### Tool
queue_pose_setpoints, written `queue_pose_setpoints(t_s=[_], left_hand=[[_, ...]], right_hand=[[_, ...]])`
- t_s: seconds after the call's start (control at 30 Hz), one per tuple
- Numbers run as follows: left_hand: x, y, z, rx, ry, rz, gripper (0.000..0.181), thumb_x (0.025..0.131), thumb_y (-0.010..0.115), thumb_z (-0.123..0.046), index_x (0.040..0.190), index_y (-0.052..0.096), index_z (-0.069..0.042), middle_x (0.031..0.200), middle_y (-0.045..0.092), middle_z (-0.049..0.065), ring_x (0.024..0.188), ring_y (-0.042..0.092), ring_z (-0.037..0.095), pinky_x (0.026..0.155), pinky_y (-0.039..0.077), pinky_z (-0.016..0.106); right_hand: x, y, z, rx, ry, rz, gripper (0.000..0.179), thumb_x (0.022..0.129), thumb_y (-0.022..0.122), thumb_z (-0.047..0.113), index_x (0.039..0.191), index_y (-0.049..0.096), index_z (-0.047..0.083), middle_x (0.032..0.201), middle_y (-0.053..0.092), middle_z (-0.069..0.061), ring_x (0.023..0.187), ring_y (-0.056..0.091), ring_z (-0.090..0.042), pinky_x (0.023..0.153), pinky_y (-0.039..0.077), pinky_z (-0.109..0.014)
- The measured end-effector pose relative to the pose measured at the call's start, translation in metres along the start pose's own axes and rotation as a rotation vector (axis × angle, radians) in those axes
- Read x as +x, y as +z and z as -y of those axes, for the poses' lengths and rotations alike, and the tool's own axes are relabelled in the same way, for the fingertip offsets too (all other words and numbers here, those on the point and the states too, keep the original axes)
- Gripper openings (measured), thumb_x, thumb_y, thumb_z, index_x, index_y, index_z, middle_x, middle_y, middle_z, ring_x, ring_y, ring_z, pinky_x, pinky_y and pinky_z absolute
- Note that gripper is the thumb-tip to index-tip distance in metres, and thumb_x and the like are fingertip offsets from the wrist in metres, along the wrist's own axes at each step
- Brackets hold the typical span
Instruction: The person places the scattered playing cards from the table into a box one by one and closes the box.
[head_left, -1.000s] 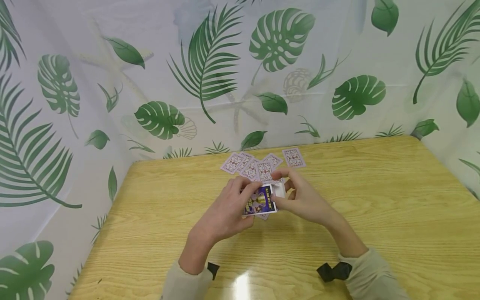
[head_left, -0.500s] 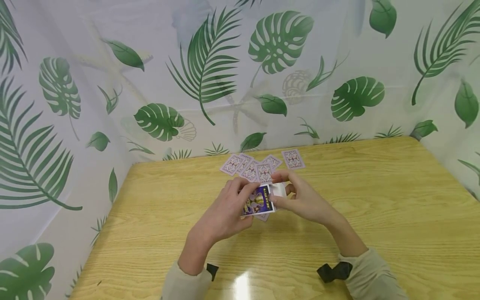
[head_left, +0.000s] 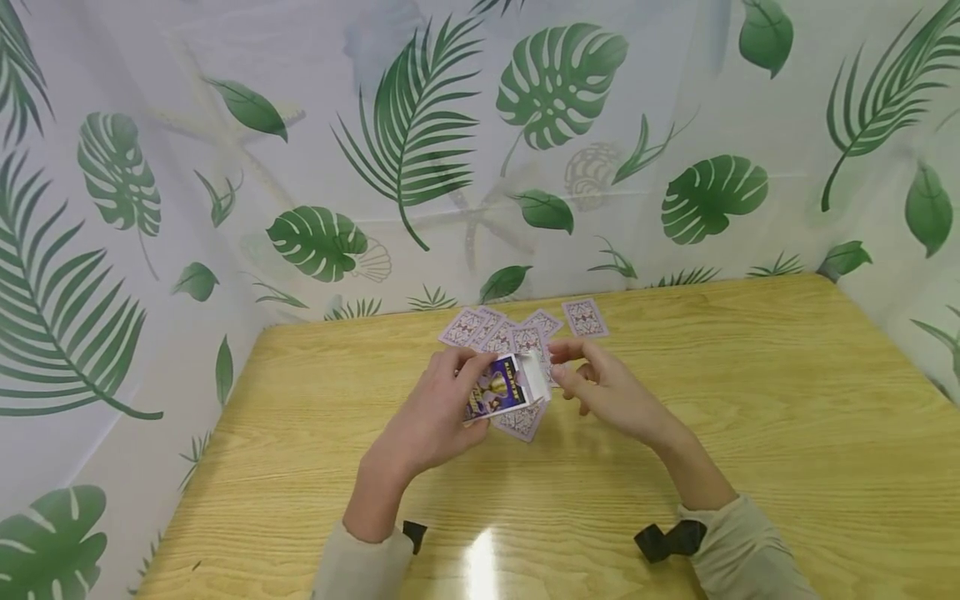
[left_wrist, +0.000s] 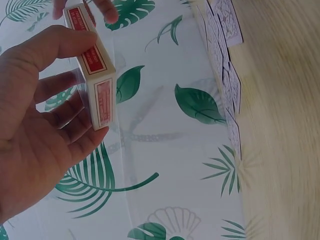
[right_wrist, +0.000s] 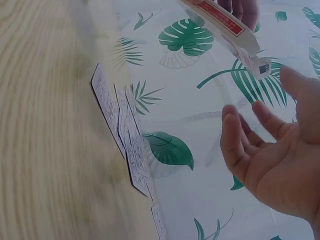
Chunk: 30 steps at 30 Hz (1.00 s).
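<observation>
My left hand (head_left: 427,421) grips a playing card box (head_left: 497,389) with a dark blue and gold face, held above the table. In the left wrist view the thumb presses the box's red-and-white side (left_wrist: 95,60), the fingers behind it. A white flap (head_left: 536,377) stands open at the box's right end; the inside cannot be made out. Just right of that flap is my right hand (head_left: 617,398), fingers loosely bent. The right wrist view shows the right hand (right_wrist: 280,155) holding nothing, a small gap from the box (right_wrist: 227,27).
Several patterned playing cards (head_left: 528,337) lie face down, overlapping, behind the box. One card (head_left: 585,318) lies apart near the table's back edge, another (head_left: 521,423) partly under the box from above. The wooden table (head_left: 300,417) meets a leaf-print cloth backdrop (head_left: 450,200).
The left hand has moved left with the card box. The right hand has let go of the box's flap end, and a gap has opened between them.
</observation>
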<state>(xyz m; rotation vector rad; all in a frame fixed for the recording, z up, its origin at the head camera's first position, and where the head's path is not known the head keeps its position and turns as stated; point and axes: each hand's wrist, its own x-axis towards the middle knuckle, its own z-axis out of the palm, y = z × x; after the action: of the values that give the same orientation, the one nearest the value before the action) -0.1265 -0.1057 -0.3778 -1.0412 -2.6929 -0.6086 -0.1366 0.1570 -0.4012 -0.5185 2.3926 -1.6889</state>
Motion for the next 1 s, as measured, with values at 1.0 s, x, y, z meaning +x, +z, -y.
queue_pose_setpoints(t_s=[1.0], left_hand=[[-0.008, -0.006, 0.016, 0.018, -0.124, -0.005, 0.076, 0.076, 0.077, -0.008, 0.145, 0.045, -0.007, 0.127, 0.047, 0.014, 0.114, 0.047, 0.027, 0.095, 0.047, 0.039]], right_hand=[[-0.004, 0.032, -0.029, -0.691, -0.082, 0.331, 0.045, 0.093, 0.059, 0.019, 0.133, 0.060, -0.001, 0.139, 0.052, -0.026, 0.125, 0.048, -0.049, 0.104, 0.037, -0.062]])
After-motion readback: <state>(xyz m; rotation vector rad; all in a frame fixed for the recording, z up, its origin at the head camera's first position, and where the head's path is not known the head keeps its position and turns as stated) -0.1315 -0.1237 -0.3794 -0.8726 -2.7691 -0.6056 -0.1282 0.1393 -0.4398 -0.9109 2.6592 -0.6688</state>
